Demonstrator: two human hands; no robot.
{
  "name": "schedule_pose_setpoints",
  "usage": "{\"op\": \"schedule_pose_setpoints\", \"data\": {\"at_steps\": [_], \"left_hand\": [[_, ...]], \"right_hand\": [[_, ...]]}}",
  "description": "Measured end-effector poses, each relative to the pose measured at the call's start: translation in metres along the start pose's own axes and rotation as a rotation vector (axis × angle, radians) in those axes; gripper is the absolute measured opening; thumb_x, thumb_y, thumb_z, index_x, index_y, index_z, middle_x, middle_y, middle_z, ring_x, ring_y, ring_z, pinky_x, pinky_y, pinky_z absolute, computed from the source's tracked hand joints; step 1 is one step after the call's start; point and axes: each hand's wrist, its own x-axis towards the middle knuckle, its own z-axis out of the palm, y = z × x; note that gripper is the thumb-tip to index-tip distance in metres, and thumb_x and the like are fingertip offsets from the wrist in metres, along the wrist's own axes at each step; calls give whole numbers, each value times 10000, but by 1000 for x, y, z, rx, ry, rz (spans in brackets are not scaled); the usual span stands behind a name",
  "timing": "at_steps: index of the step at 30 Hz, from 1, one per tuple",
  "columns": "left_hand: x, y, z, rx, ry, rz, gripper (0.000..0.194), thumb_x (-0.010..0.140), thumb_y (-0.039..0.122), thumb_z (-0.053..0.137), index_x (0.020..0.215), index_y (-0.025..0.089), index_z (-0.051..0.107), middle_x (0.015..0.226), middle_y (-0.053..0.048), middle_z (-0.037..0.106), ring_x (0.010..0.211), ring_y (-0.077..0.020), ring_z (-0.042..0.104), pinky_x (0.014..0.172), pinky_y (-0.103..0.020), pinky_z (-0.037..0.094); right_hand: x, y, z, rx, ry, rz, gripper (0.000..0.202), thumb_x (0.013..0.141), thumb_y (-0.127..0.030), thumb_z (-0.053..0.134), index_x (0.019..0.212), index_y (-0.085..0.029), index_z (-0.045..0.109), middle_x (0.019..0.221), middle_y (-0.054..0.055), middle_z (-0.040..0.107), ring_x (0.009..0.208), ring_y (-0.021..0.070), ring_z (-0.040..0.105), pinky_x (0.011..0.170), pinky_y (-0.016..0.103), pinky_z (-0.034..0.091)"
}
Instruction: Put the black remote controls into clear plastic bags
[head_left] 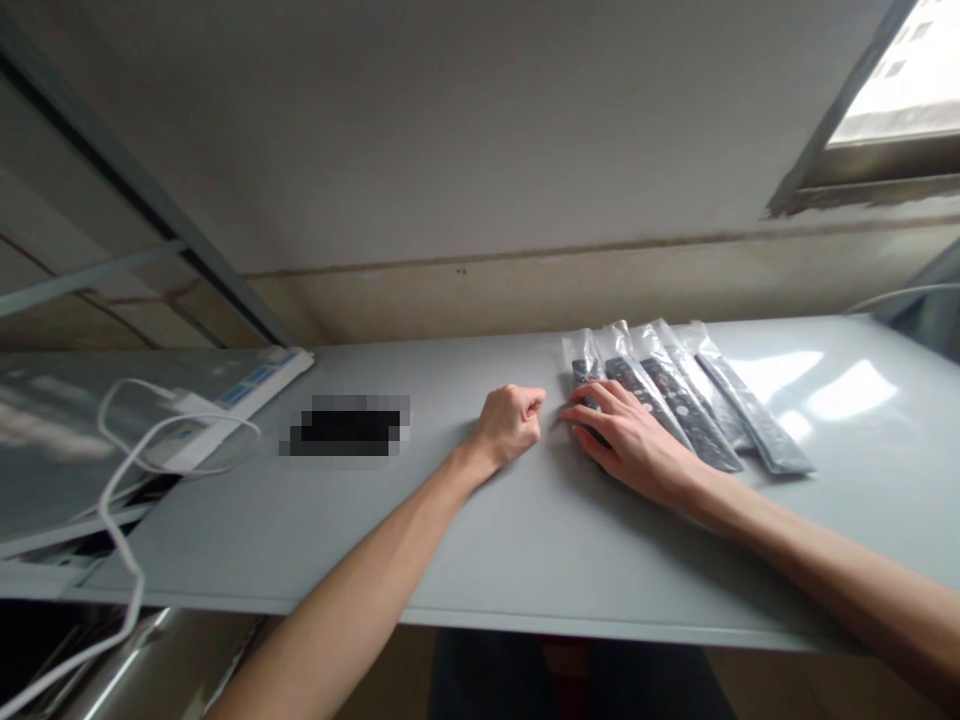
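My left hand rests on the grey table as a closed fist, with nothing showing in it. To its right, my right hand lies over the nearest of several black remote controls in clear plastic bags. Its fingers are apart and slightly bent, and they cover much of that leftmost remote control. Beside it, another bagged remote control shows its buttons. Farthest right in the row, a bagged remote control lies slanted, its buttons not visible. The bags fan out side by side, their loose ends toward the wall.
A blurred-out black object lies left of my fist. Farther left are a white power strip and a looping white cable that hangs over the front edge. A wall borders the grey table behind; metal frame bars stand at the left.
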Motion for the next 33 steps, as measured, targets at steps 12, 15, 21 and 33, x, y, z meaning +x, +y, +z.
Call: {"op": "schedule_pose_setpoints", "data": {"at_steps": [12, 15, 21, 33], "left_hand": [[-3, 4, -2, -6, -25, 2, 286, 682, 86, 439, 628, 239, 203, 571, 32, 254, 583, -154, 230, 619, -351, 145], [-2, 5, -2, 50, -32, 8, 299, 682, 94, 454, 627, 236, 197, 567, 26, 248, 577, -162, 228, 622, -360, 139], [-1, 5, 0, 197, 23, -71, 330, 684, 123, 495, 604, 247, 201, 542, 9, 262, 574, -185, 211, 619, -367, 137], [-1, 7, -3, 250, 75, -127, 298, 637, 169, 538, 575, 243, 256, 529, 6, 285, 567, -179, 240, 607, -357, 160]], "right_hand": [[-1, 4, 4, -16, -18, -37, 305, 1038, -153, 526, 1246, -249, 728, 1257, 133, 672, 1214, 317, 604, 1078, 534, 533], [-1, 4, 3, -5, -28, -34, 322, 1014, -129, 542, 1254, -241, 725, 1250, 135, 675, 1202, 314, 610, 1072, 530, 542], [-1, 4, 3, 16, -16, -32, 337, 1002, -129, 543, 1251, -262, 728, 1236, 126, 678, 1187, 315, 619, 1064, 543, 546], [0, 4, 2, 17, -19, -27, 314, 1008, -139, 548, 1235, -255, 732, 1211, 127, 674, 1173, 313, 615, 1049, 526, 551]]}}
